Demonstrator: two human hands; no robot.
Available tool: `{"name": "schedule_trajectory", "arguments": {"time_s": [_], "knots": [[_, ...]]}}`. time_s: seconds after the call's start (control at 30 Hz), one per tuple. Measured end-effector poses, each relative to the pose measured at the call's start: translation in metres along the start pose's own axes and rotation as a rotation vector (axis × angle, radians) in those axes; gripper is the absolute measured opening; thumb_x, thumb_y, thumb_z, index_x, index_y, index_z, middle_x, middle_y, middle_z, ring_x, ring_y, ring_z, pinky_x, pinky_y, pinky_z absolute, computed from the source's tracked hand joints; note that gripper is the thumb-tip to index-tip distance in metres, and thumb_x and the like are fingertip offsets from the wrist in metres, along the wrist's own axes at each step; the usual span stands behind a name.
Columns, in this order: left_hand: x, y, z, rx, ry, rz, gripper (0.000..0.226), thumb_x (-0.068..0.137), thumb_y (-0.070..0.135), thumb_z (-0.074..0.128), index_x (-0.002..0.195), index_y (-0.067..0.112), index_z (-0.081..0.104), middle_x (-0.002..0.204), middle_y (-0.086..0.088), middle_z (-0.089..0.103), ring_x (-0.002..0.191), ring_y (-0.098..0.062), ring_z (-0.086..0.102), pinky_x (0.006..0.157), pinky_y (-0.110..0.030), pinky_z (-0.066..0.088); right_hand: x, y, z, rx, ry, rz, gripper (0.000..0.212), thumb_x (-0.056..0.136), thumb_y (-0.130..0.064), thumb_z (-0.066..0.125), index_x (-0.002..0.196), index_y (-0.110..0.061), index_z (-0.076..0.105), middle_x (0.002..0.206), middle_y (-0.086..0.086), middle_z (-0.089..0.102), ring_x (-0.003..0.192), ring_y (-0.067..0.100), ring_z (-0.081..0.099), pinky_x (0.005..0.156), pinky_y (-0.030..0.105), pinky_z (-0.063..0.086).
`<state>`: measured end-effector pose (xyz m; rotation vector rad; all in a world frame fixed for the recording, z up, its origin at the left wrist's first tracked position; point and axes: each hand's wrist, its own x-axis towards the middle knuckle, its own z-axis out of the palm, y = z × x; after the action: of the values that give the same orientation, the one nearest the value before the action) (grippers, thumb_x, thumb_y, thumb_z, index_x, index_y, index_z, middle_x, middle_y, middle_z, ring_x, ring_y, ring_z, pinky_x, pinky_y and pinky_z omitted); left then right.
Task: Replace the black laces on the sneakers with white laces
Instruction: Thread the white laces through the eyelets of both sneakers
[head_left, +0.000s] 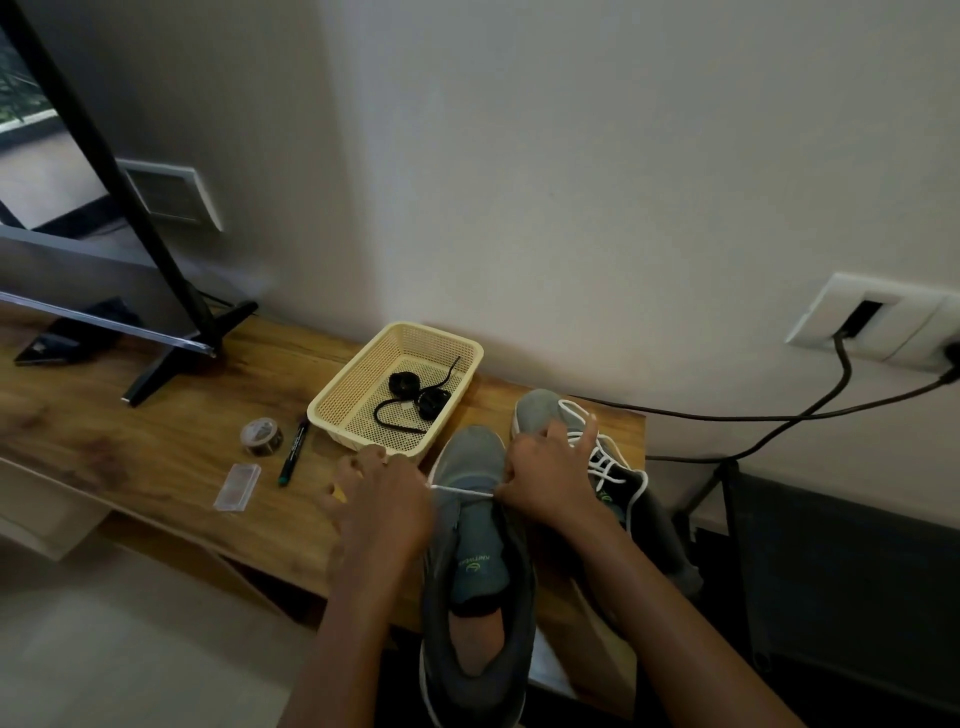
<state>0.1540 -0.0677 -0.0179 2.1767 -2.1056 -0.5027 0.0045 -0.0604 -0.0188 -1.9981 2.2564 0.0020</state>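
Observation:
Two grey sneakers stand on the wooden shelf (156, 415). The near sneaker (475, 566) lies toe away from me, its tongue bare. A white lace (462, 491) stretches taut across its front between my hands. My left hand (382, 501) grips one end at the shoe's left side. My right hand (550, 473) pinches the other end at the right side, its index finger pointing up. The far sneaker (540, 413) behind my right hand carries a white lace (605, 457) through its eyelets. Black laces (415, 400) lie coiled in the cream basket (337, 400).
A roll of tape (262, 436), a dark marker (293, 449) and a small clear packet (237, 487) lie left of the basket. A TV stand foot (176, 358) is further left. Black cables (779, 415) run from a wall socket (878, 322) on the right.

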Motion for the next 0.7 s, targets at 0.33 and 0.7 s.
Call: {"name": "schedule_trajectory", "arguments": {"time_s": [0.33,0.7], "knots": [[0.000,0.034,0.012,0.018,-0.017,0.153,0.024,0.089,0.035,0.061,0.112,0.036,0.062,0.152,-0.001,0.022,0.143,-0.031,0.002,0.112,-0.053,0.004,-0.017,-0.004,0.007,-0.063,0.119,-0.028,0.051,0.082,-0.058,0.053,0.107,-0.016,0.067,0.127,-0.003,0.055,0.136,0.029,0.025,0.105,0.065,-0.014],[0.017,0.007,0.002,-0.216,0.022,0.059,0.015,0.090,0.030,0.058,0.085,0.023,0.070,0.136,-0.001,0.046,0.131,-0.026,0.032,0.112,-0.046,0.027,-0.023,-0.005,0.006,0.046,0.144,0.001,0.033,0.082,-0.028,0.056,0.111,-0.015,0.063,0.128,-0.005,0.055,0.138,0.027,0.021,0.108,0.059,-0.013]]}}
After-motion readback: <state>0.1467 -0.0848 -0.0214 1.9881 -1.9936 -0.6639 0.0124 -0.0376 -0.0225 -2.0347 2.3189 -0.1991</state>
